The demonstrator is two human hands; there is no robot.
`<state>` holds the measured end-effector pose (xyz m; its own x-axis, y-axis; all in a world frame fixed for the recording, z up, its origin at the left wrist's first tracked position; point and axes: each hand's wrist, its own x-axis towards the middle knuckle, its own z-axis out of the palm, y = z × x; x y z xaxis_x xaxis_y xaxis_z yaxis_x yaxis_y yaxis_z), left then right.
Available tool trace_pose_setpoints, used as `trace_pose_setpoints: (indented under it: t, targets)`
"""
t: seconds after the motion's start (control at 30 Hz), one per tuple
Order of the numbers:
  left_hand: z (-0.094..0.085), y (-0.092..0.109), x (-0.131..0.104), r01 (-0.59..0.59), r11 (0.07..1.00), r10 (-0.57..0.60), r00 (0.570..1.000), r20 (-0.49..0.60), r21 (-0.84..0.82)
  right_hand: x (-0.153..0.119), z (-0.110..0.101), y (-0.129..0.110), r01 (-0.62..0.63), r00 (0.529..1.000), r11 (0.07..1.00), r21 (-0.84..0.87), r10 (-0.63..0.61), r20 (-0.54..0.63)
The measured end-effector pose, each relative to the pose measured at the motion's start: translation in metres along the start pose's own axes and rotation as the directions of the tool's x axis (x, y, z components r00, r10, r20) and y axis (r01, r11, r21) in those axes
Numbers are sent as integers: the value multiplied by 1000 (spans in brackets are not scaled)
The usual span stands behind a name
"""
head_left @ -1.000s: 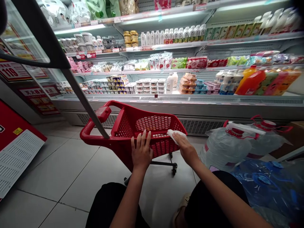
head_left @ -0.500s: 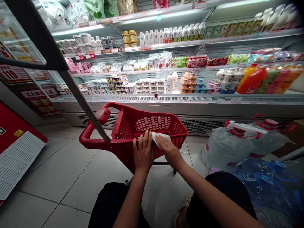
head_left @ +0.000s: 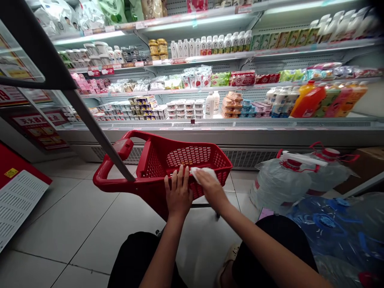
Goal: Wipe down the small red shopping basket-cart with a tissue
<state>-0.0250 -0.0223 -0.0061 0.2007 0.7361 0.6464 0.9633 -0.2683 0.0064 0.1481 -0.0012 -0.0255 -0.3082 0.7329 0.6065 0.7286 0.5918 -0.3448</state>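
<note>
A red plastic shopping cart (head_left: 150,183) stands in front of me, its perforated basket on the right and its handle on the left. My left hand (head_left: 179,195) lies on the near side of the basket with fingers stretched out and a little apart, holding nothing. To its right, my right hand (head_left: 211,189) presses a white cloth or tissue (head_left: 213,173) against the near rim; the fingers cover part of it. I cannot tell from here whether it is cloth or paper.
An open refrigerated shelf (head_left: 180,136) full of dairy and drinks runs behind the cart. Wrapped water jugs (head_left: 279,182) and blue-tinted bottles (head_left: 324,228) stand at right. A grey pole (head_left: 99,132) crosses at left, near a red cabinet (head_left: 18,164).
The whole view has shifted slightly, so the cart and shelf sit further left. My right hand and the white cloth have moved little along the near rim; my left hand stays on the side.
</note>
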Motion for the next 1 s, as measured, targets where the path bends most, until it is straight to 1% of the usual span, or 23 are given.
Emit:
trace_pose_setpoints:
  t: [0.07, 0.13, 0.2, 0.27, 0.37, 0.43, 0.53, 0.6, 0.67, 0.73, 0.8, 0.87, 0.93, 1.0]
  targets:
    - [1, -2, 0, -3, 1000, 3, 1000, -3, 5, 9, 9, -20, 78, 997, 996, 40, -78, 6]
    - [0, -4, -1, -18, 1000, 18, 1000, 1, 15, 11, 10, -24, 117, 993, 992, 56, -118, 2]
    - [-5, -7, -1, -44, 999, 44, 999, 15, 22, 6, 5, -13, 122, 993, 992, 45, -122, 1]
    - [-13, -13, -2, -76, 997, 76, 997, 29, 24, -3, -4, 8, 101, 995, 995, 22, -101, 0]
    - [-32, -28, -2, -96, 995, 95, 995, 18, 26, -17, -20, 41, 43, 999, 999, -4, -43, -14]
    - [-47, -42, -2, -63, 997, 64, 998, -21, 49, -24, -29, 58, -4, 1000, 1000, -11, 4, -20]
    - [-63, -58, -3, -20, 994, 25, 998, -51, 109, -28, -33, 71, -81, 996, 997, -5, 81, -32]
    - [-66, -62, -3, -20, 990, 26, 999, -38, 139, -27, -30, 71, -123, 991, 992, -2, 122, -48]
    - [-64, -60, -2, -10, 988, 16, 999, -35, 154, -23, -22, 62, -132, 989, 991, 2, 132, -64]
    - [-61, -56, -1, 8, 987, -1, 999, -46, 159, -15, -10, 41, -98, 993, 995, 14, 99, -72]
    - [-59, -53, 0, 6, 989, 1, 999, -50, 149, -4, 4, 8, -27, 998, 999, 38, 29, -62]
    - [-58, -52, 0, 0, 992, 6, 999, -50, 127, 11, 18, -32, 60, 998, 996, 73, -57, -39]
    - [-58, -54, -1, 0, 995, 6, 998, -63, 104, 27, 30, -71, 133, 991, 985, 106, -129, -40]
    - [-57, -56, -2, 3, 996, 4, 997, -81, 93, 39, 37, -99, 177, 984, 975, 137, -170, -58]
